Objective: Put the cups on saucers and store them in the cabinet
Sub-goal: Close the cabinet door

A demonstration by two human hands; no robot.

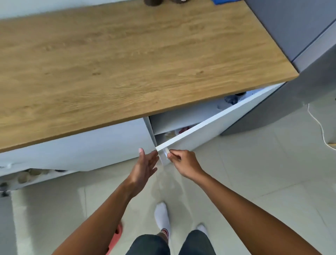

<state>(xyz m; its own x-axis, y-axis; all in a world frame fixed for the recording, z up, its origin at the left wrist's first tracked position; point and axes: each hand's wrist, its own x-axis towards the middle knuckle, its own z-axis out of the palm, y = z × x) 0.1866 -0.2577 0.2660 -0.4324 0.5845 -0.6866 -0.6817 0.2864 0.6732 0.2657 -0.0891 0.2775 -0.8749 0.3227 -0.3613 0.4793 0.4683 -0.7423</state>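
A white cabinet door under the wooden countertop stands partly swung out. My right hand pinches the small handle at the door's free edge. My left hand is open, fingers spread, just left of that edge and holding nothing. Through the gap I see blurred items on the cabinet shelves, among them a dark object higher up. No cup or saucer can be made out clearly. Two dark objects sit at the far edge of the counter, cut off by the frame.
A grey tall unit flanks the counter on the right. A white cord lies on the tiled floor. An open shelf with round objects is low on the left. My socked feet and a pink slipper are below.
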